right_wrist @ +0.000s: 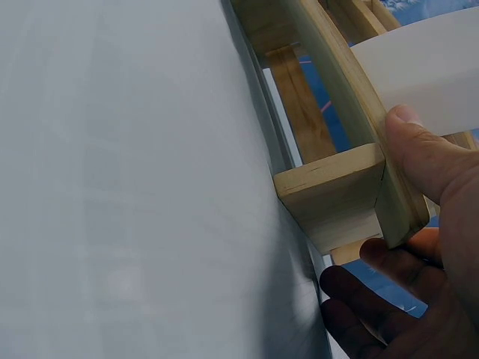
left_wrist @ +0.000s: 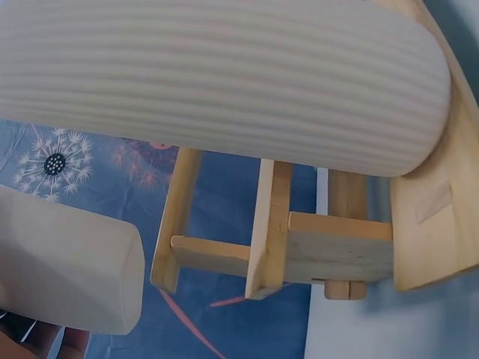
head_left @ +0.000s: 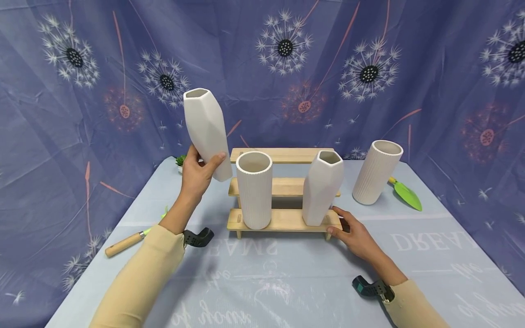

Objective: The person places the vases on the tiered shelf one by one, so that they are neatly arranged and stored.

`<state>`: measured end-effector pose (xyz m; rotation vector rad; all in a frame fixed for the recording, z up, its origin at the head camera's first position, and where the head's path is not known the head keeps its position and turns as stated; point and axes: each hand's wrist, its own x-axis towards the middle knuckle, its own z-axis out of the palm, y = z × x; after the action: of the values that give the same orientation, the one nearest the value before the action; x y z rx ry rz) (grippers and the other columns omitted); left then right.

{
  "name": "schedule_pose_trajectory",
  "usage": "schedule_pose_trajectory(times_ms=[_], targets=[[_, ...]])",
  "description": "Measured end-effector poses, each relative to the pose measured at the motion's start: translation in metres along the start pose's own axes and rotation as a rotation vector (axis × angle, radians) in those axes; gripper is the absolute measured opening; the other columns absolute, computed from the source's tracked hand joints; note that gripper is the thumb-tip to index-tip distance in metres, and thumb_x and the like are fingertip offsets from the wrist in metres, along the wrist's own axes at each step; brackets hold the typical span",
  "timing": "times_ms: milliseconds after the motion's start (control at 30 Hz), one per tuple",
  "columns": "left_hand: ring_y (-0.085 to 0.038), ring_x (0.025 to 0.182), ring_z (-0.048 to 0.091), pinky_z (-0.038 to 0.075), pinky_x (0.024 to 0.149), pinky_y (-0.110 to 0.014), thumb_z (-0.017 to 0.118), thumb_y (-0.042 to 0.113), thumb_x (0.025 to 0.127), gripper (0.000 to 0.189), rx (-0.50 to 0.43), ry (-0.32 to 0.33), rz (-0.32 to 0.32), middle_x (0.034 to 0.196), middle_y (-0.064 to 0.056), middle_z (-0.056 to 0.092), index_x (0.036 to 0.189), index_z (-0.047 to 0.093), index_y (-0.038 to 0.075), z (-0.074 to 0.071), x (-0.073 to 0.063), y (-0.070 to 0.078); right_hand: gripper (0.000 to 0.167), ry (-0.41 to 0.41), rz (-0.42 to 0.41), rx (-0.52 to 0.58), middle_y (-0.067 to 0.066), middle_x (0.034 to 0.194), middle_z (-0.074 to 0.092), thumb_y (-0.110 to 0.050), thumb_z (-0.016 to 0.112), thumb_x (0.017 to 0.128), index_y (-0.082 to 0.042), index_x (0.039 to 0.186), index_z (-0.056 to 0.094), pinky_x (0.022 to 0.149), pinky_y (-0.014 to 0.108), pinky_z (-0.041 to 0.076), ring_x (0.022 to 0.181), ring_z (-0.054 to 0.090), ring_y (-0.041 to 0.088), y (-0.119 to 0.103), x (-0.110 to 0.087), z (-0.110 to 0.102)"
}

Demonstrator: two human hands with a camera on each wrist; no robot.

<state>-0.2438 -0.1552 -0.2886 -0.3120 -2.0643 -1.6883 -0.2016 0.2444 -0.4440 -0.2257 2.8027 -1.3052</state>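
Observation:
My left hand (head_left: 196, 175) grips a white faceted vase (head_left: 206, 125) near its lower part, holding it raised and tilted left of a three-tier wooden stand (head_left: 287, 219). In the left wrist view, that vase's lower end (left_wrist: 82, 262) shows beside the stand. With thumb and fingers, my right hand (head_left: 356, 238) holds the right end of the stand's lowest shelf; the thumb (right_wrist: 408, 123) lies along its edge in the right wrist view. A white ribbed cylindrical vase (head_left: 256, 196) stands on the lowest shelf's left. Another faceted white vase (head_left: 321, 191) stands on its right.
A second ribbed vase (head_left: 375, 173) stands on the table right of the stand, near a green trowel (head_left: 407, 195). At left lie a wooden-handled garden tool (head_left: 125, 244) and a small potted plant (head_left: 180, 161). Behind the table hangs a blue dandelion-print cloth (head_left: 246, 59).

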Motion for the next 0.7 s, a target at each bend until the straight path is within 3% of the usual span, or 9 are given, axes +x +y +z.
schedule_pose_trajectory(times_ms=[200,400,700], targets=[[-0.018,0.102,0.06,0.051,0.086,-0.036,0.071,0.024,0.084,0.056,-0.032,0.004,0.029,0.121,-0.01,0.055,0.134,0.046,0.016,0.006,0.013,-0.014,0.082,0.002,-0.01,0.004,0.023,0.146,0.036,-0.049,0.063,0.086,-0.013,0.149,0.026,0.096,0.051,0.046,0.126,0.047,0.042,0.0,0.0,0.0],[-0.02,0.105,0.059,0.051,0.089,-0.04,0.072,0.024,0.083,0.056,-0.066,0.006,0.04,0.121,-0.01,0.055,0.132,0.047,0.015,0.011,0.02,-0.013,0.082,0.004,-0.014,-0.003,0.023,0.145,0.037,-0.049,0.063,0.085,-0.013,0.149,0.026,0.095,0.051,0.046,0.125,0.048,0.042,0.0,-0.001,0.0],[-0.028,0.112,0.057,0.049,0.093,-0.047,0.072,0.026,0.084,0.064,-0.02,-0.046,-0.005,0.126,-0.014,0.053,0.138,0.04,0.015,0.015,0.029,-0.008,0.082,0.003,-0.015,0.001,0.023,0.146,0.037,-0.05,0.062,0.086,-0.012,0.149,0.026,0.096,0.052,0.046,0.125,0.047,0.043,0.001,0.0,0.0]])
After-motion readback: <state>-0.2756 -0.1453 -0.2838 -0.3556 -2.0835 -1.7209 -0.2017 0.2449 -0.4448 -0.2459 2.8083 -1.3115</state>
